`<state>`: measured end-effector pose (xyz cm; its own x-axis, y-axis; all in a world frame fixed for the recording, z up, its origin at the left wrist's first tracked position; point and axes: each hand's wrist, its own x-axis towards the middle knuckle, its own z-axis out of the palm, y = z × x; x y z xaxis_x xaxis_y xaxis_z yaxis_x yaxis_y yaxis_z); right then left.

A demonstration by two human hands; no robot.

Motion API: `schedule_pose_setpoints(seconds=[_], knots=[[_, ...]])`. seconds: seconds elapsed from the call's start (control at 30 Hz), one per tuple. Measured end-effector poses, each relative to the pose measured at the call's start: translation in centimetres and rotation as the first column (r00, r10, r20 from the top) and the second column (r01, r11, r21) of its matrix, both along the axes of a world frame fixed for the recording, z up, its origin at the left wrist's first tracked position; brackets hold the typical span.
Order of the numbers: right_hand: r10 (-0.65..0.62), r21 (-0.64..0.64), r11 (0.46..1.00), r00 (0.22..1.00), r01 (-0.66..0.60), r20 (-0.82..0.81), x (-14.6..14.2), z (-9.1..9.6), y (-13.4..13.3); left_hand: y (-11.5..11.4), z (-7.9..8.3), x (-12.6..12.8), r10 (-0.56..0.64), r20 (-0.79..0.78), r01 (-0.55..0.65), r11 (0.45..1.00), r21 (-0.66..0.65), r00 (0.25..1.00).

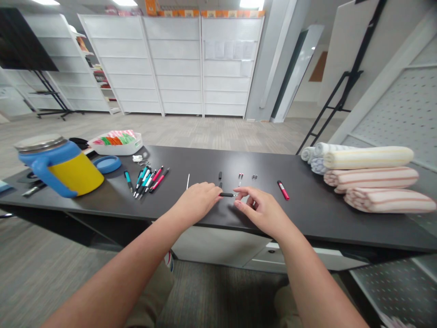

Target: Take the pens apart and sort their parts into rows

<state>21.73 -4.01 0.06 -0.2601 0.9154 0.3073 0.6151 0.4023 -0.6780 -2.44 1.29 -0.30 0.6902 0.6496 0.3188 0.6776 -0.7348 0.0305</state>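
Observation:
My left hand (200, 200) is closed around a black pen barrel (226, 194), which points right with a small light-coloured tip. At that tip, the thumb and index finger of my right hand (257, 209) are curved and apart, on either side of it. Behind the hands lie small dark pen parts (220, 175), short red-and-silver pieces (241, 176) and small dark pieces (254, 176). A thin white refill (188, 181) rests left of my left hand. To the right is a red-and-black pen-like piece (283, 190).
On the black table (327, 214), several pens (148, 181) lie in a pile at left. Beyond them are a yellow-and-blue jug (77, 168), a blue lid (107, 164) and a white tray (118, 148) of colourful packets. Rolled towels (372, 175) are stacked at right.

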Motion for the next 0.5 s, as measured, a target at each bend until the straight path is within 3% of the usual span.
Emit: schedule_pose_setpoints(seconds=[0.3, 0.5], knots=[[0.049, 0.043, 0.998, 0.996, -0.052, 0.074, -1.8, -0.2, 0.1, -0.8, 0.4, 1.0, -0.113, -0.128, 0.127, 0.986, 0.106, 0.985], [0.026, 0.048, 0.998, 0.994, -0.031, 0.109, -1.7, -0.5, 0.4, -1.6, 0.7, 1.6, -0.060, -0.219, 0.094, 0.985, 0.147, 0.974]])
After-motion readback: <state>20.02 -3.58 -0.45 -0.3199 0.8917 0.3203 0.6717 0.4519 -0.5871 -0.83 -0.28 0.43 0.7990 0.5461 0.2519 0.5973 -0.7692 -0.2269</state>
